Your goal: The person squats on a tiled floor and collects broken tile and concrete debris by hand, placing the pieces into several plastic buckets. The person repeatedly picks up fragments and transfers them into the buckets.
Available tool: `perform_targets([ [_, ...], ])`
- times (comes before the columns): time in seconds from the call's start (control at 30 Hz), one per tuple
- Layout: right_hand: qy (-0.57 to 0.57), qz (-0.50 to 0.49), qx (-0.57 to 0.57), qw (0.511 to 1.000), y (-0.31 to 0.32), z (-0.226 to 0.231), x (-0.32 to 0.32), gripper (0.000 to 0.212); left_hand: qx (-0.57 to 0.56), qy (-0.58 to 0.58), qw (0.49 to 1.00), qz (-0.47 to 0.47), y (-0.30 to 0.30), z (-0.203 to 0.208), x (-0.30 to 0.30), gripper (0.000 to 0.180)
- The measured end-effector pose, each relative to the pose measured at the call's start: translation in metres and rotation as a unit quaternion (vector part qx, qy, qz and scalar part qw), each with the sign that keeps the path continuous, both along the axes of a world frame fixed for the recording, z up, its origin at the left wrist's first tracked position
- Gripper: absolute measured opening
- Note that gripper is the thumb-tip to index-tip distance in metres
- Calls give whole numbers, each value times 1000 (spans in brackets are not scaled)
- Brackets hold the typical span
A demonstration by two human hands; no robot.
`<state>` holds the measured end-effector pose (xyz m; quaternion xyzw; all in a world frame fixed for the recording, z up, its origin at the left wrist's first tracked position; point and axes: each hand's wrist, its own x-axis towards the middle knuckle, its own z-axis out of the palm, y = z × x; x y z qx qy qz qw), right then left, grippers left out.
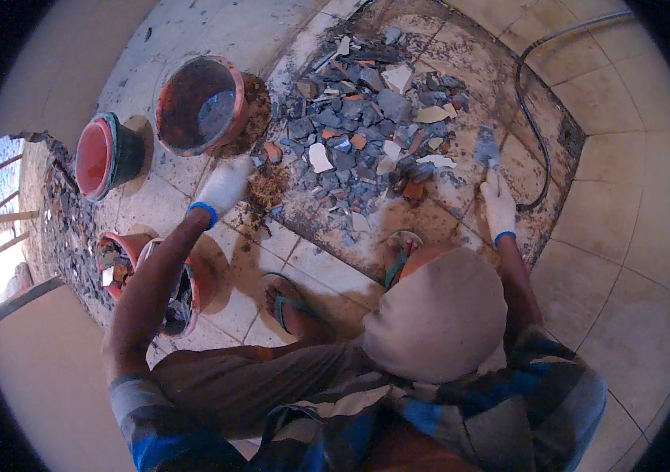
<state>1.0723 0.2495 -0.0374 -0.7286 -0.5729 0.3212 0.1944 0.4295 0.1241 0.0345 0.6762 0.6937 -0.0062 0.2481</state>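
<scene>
A pile of rubble (pixel 374 118), with grey chunks and broken white and orange tile pieces, lies on the floor in front of me. My right hand (pixel 498 206), in a white glove with a blue cuff, grips a trowel (pixel 487 147) whose flat blade rests against the dirty floor right of the pile. To the left, my gloved left hand (pixel 225 189) reaches beside a patch of loose brown dirt (pixel 268 182), just below a large dark bucket (pixel 201 106) with a reddish rim. Its fingers are blurred, so whether they hold anything does not show.
Stacked red and green buckets (pixel 97 157) stand at the left. Two more buckets with debris, one reddish (pixel 118 263) and one pale-rimmed (pixel 201 283), sit partly behind my left forearm. A black hose (pixel 538 118) runs along the tiled wall (pixel 610 189). My sandalled feet are at the pile's near edge.
</scene>
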Motion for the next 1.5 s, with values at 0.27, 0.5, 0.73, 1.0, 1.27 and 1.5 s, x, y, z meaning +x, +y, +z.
perform_targets([
  [0.27,83,160,-44,983,15,4,-87,70,182,-90,979,-17,104,27,120,60],
  [0.5,152,133,-168,965,39,13,-134,68,302,-135,942,-49,180,-25,214,66],
  [0.73,274,96,-194,937,12,40,-153,69,193,40,980,-11,186,-46,270,88],
  [1.0,196,116,-149,962,-16,59,-167,73,189,-36,981,32,173,-44,271,63],
  [1.27,216,188,-106,952,-13,143,-197,62,428,-180,869,171,154,-18,249,40],
  [1.5,200,437,228,847,18,164,-304,50,574,-70,796,178,139,59,113,29],
])
